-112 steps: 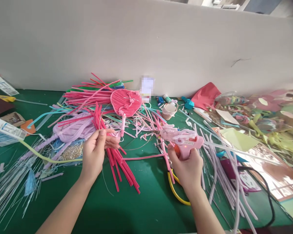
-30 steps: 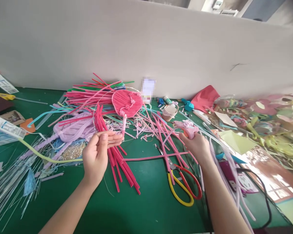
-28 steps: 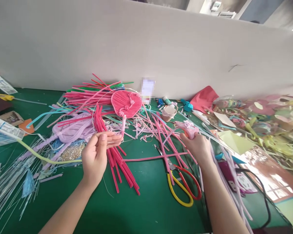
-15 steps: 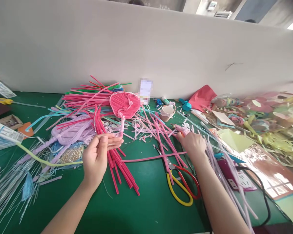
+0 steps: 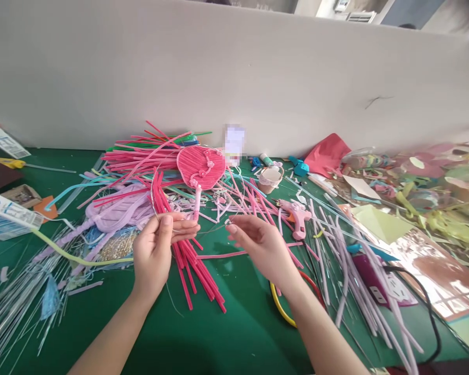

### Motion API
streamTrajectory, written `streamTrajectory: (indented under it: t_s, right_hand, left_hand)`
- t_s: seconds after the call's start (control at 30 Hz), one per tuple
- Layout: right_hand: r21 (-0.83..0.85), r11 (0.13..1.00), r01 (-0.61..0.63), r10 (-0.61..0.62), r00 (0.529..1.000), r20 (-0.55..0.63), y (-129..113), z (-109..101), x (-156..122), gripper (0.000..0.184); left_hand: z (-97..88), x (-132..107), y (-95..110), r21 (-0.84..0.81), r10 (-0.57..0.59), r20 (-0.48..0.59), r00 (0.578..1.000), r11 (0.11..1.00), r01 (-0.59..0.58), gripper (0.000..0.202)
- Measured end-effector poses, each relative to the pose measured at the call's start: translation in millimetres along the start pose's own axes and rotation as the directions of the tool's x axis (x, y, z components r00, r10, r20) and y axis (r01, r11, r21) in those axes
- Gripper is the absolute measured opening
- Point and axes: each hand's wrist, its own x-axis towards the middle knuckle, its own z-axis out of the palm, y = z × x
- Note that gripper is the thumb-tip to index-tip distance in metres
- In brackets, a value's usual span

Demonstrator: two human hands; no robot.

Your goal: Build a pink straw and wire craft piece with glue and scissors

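Note:
My left hand (image 5: pixel 155 250) is closed in a pinch, thumb against the fingers, on a thin wire (image 5: pixel 214 229). The wire runs across to my right hand (image 5: pixel 266 251), whose thumb and forefinger pinch its other part near a tiny pale bit I cannot make out. Beneath and beside the left hand lie hot-pink pipe cleaners (image 5: pixel 197 278). Just beyond it is a pink round fan (image 5: pixel 205 169) with small flowers and a wrapped handle. A pink glue gun (image 5: pixel 296 214) rests right of my right hand. My right forearm partly covers scissors (image 5: pixel 282 307) with yellow and red handles.
Lilac pipe cleaners (image 5: pixel 342 271) and a purple power strip (image 5: pixel 369 276) lie at right. A paper cup (image 5: pixel 269 182) stands toward the back panel (image 5: pixel 234 73). A lilac braided piece (image 5: pixel 113 208) and silvery stems (image 5: pixel 19 307) cover the left. Paper scraps (image 5: pixel 379 221) crowd the far right.
My right hand has let go of the glue gun and moved left to the wire beside my left hand. The left hand keeps its pinch, nearly in the same place.

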Motion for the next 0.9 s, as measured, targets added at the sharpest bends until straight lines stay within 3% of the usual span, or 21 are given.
streamTrajectory:
  t_s: [0.1,0.23,0.5,0.57,0.63,0.73,0.83,0.9]
  right_hand:
    - [0.193,0.981,-0.014,0.009,1.0,0.028,8,13,6,0.039]
    - [0.315,0.949,-0.018,0.018,1.0,0.002,14,16,9,0.035]
    - [0.336,0.937,-0.099,0.104,0.995,0.005,27,17,10,0.041]
    - [0.305,0.95,-0.07,0.092,0.994,-0.058,30,17,11,0.046]
    - [0.238,0.971,0.032,0.02,0.977,-0.211,29,14,13,0.051]
    - [0.08,0.969,0.233,-0.177,0.885,-0.431,19,2,13,0.051]
    - [-0.076,0.918,0.389,-0.376,0.794,-0.477,0,-12,9,0.041]
    - [-0.135,0.879,0.457,-0.468,0.774,-0.426,-13,-18,6,0.035]
  left_hand:
    - [-0.1,0,1,0.019,-0.015,0.051,0.999,1.0,0.014,0.03]
    - [1.5,-2,3,0.054,-0.022,0.143,0.99,0.998,0.014,0.03]
    - [2.5,-5,5,0.112,-0.007,0.205,0.979,0.994,-0.017,0.034]
    - [1.4,-5,6,0.149,0.005,0.214,0.977,0.988,-0.038,0.034]
    - [-0.3,-5,7,0.204,0.034,0.232,0.972,0.975,-0.083,0.032]
    - [-3.5,-6,8,0.284,0.1,0.257,0.961,0.943,-0.174,0.03]
    - [-6.0,-6,6,0.334,0.153,0.291,0.944,0.909,-0.25,0.029]
    - [-7.0,-6,4,0.355,0.204,0.312,0.928,0.881,-0.313,0.028]
